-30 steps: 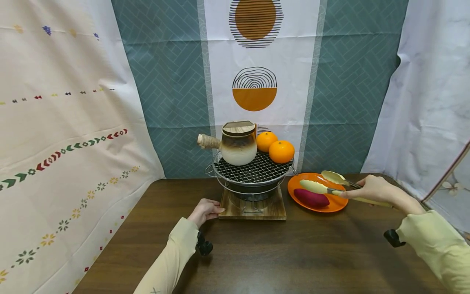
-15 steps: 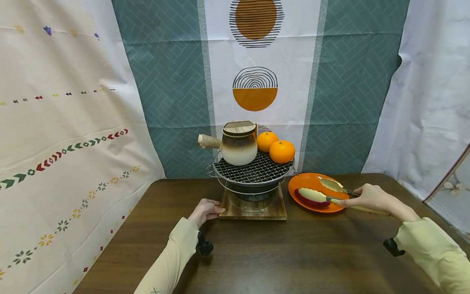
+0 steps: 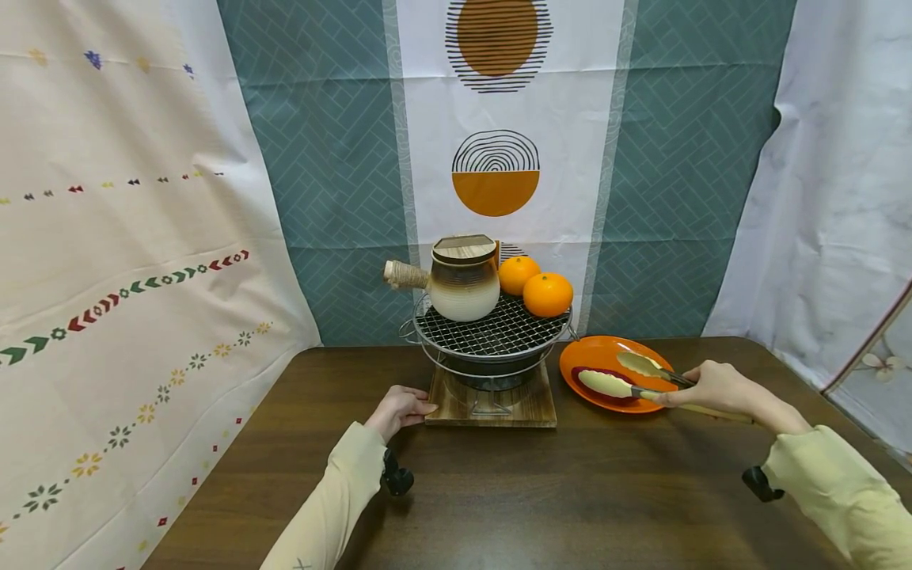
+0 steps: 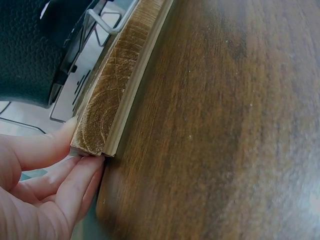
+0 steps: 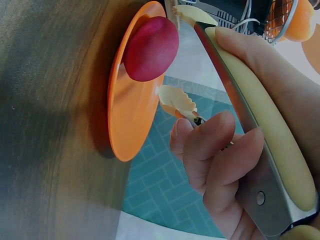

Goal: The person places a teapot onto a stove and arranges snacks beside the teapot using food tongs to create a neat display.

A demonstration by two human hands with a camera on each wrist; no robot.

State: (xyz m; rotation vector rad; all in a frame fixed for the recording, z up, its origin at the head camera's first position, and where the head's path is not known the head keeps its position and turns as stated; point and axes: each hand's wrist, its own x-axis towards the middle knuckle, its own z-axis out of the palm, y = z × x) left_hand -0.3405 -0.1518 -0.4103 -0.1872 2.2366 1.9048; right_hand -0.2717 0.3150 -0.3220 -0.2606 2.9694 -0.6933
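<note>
My left hand [image 3: 401, 408] pinches the near left corner of a square wooden board [image 4: 117, 75] between thumb and fingers. On that board stands a round tabletop grill [image 3: 492, 356] with a wire mesh top. My right hand [image 3: 723, 388] grips a pair of tongs [image 5: 260, 110] with pale yellow handles and tips, their arms spread apart. They reach over an orange plate [image 5: 132, 125], where a purple-red sweet potato [image 5: 150, 50] lies. In the head view one tong tip [image 3: 604, 384] covers most of the sweet potato; the other tip [image 3: 639, 364] is over the plate's far side.
A ceramic pot [image 3: 465, 293] with a wooden lid and a rope-wrapped handle [image 3: 404, 274] sits on the mesh beside two oranges [image 3: 547, 295]. Curtains hang behind the brown wooden table [image 3: 541, 491] and along its sides.
My right hand has moved slightly left and down, bringing one tong tip from above the sweet potato to overlap it. My left hand stays on the board.
</note>
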